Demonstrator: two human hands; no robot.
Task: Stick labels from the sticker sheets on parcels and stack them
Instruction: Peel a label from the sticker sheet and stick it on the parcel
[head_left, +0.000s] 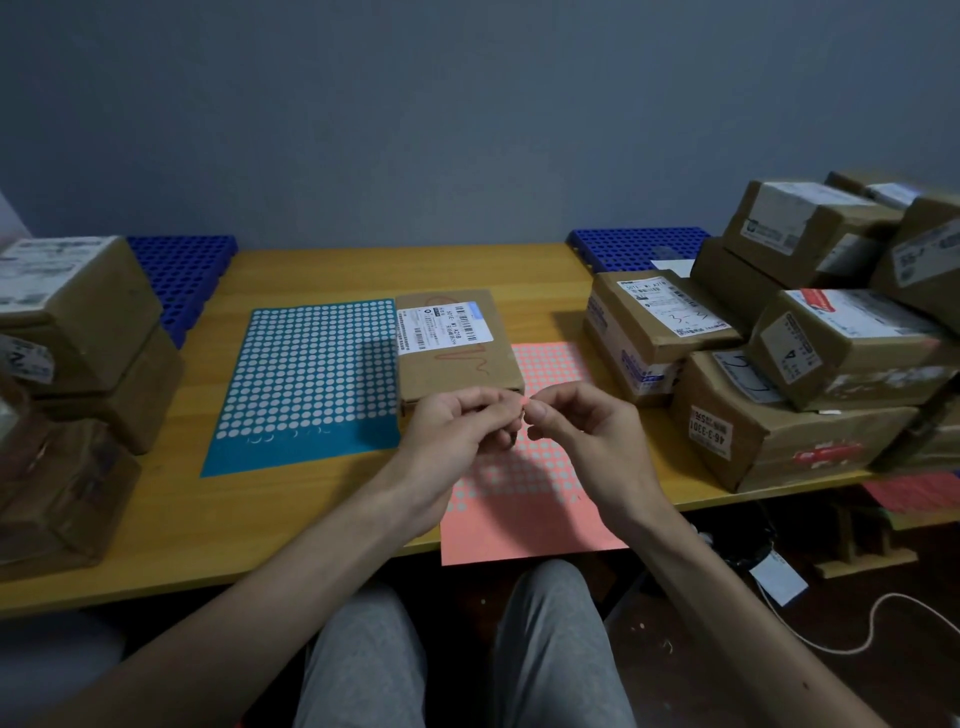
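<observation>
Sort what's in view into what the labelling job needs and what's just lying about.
Job: blue sticker sheet, pink sticker sheet, centre parcel, parcel pile at right, parcel stack at left.
Lying about: blue perforated trays at the back, white cable and white card on the floor.

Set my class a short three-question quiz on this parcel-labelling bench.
1. True or false: the blue sticker sheet lies left of the pink sticker sheet.
2. The left hand and right hand meet fingertips: A) just in front of the flat parcel; B) over the blue sticker sheet; C) in the lap.
3. Fill in: the blue sticker sheet has no dots along its ___ edge.
Key: 1 true; 2 A; 3 near.
</observation>
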